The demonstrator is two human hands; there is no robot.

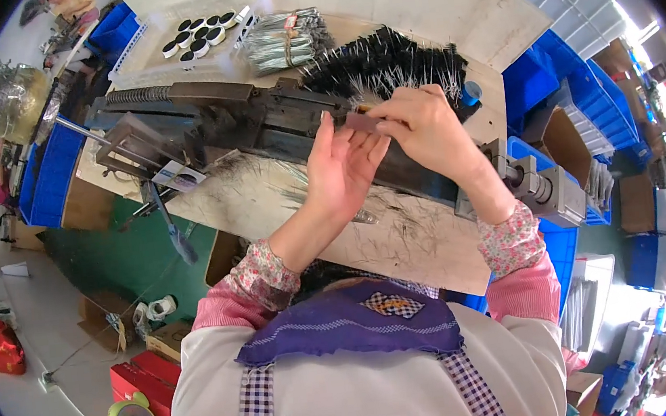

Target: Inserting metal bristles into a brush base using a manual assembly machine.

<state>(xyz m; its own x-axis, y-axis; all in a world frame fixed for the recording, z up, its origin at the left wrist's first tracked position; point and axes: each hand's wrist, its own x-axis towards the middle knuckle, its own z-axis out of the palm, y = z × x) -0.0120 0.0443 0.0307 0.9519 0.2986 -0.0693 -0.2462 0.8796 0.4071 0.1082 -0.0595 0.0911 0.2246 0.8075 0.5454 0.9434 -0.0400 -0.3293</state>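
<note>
Right fingers [402,109] pinch small maroon strip [361,123] over machine [277,135], between bench's [426,243] near and far edges; left fingers [377,152] loosely open alongside. Likely strip-handling step; next move calls for steady pinch.

1 wire pile [284,47] lies between the tray [127,57] (on its left) and the brushes [386,58], behind the machine [287,121].

At upper centre, the right grip [427,127] pinches a small reddish-brown piece [362,122] beside the upturned left grip [340,171]. Higher up, black-bristled brushes [382,61] lie on the desk [422,241], right of bundled wires [283,43].
</note>
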